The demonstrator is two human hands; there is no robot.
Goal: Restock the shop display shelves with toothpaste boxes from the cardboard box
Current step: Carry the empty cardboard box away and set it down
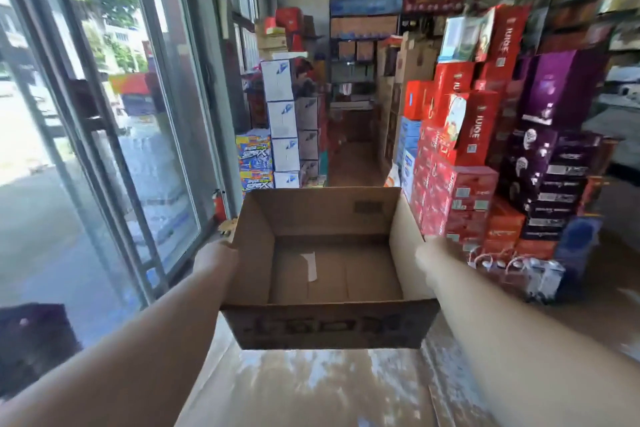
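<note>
Empty cardboard box (329, 267) carried at arm's length down the shop aisle, low centre of the frame.

The left hand (216, 253) presses on the box's left wall and the right hand (427, 250) on its right wall; fingers are hidden behind the cardboard, so each grip looks closed on the box, though how firmly I cannot tell. The box sits upright, mouth up, long axis running left to right across the frame, printed near wall toward the wearer. No toothpaste boxes show inside. The likely risk: thin side walls buckling under a sideways squeeze, or a corner clipping the red drink cartons (460, 163) stacked at right.
</note>
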